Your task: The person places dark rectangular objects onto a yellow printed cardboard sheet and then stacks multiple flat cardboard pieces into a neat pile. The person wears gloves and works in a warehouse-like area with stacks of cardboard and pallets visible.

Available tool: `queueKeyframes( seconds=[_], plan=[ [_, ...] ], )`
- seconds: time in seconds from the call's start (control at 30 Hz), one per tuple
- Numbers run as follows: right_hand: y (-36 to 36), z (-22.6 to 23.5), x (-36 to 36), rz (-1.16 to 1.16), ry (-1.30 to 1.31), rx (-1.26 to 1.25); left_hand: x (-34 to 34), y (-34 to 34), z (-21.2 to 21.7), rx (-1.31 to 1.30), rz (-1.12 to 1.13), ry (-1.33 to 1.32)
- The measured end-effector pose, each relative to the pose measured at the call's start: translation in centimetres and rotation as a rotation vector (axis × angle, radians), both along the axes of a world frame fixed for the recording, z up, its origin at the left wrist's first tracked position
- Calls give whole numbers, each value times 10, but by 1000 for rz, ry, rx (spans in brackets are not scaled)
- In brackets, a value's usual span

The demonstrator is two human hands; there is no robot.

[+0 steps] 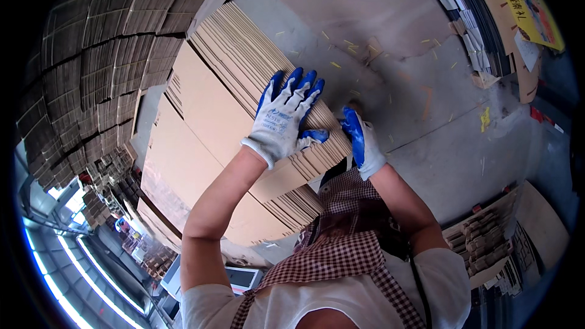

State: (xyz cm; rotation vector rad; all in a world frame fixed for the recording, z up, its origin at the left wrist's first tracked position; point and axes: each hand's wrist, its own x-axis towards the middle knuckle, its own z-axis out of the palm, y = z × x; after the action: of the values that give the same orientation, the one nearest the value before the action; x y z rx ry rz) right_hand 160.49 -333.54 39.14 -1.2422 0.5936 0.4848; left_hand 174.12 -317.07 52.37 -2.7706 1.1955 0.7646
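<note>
A large stack of flat brown cardboard sheets [210, 100] lies in front of me, its upper sheets fanned so that many edges show in a row. My left hand [281, 117], in a white glove with blue coated fingertips, rests palm down on the fanned edges with its fingers spread. Beside the stack's right corner is my right hand [364, 141], gloved the same way. Its fingers are extended close together, near the sheet edges; whether they touch is hard to tell. Neither hand grips a sheet.
Tall bundles of cardboard [100, 55] rise at the left. A bundle of flattened boxes [478, 24] stands at the far right beside a yellow printed panel [530, 3]. Yellow strap scraps [485, 119] litter the concrete floor [436, 155]. More cardboard pieces [484, 240] sit at the near right.
</note>
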Motion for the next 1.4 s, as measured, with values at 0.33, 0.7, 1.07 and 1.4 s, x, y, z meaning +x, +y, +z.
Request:
queueKeyframes(
  seconds=[0.33, 0.7, 1.07, 1.4],
  plan=[
    [-14, 3, 2, -12, 80, 200, -4, 4, -10, -2, 12, 60],
    [-33, -55, -8, -116, 173, 857, -16, -19, -27, 168, -38, 34],
    [75, -57, 49, 70, 72, 202, 47, 67, -33, 138, -131, 83],
    [34, -61, 19, -163, 239, 473, 13, 30, -40, 97, -129, 112]
  ],
)
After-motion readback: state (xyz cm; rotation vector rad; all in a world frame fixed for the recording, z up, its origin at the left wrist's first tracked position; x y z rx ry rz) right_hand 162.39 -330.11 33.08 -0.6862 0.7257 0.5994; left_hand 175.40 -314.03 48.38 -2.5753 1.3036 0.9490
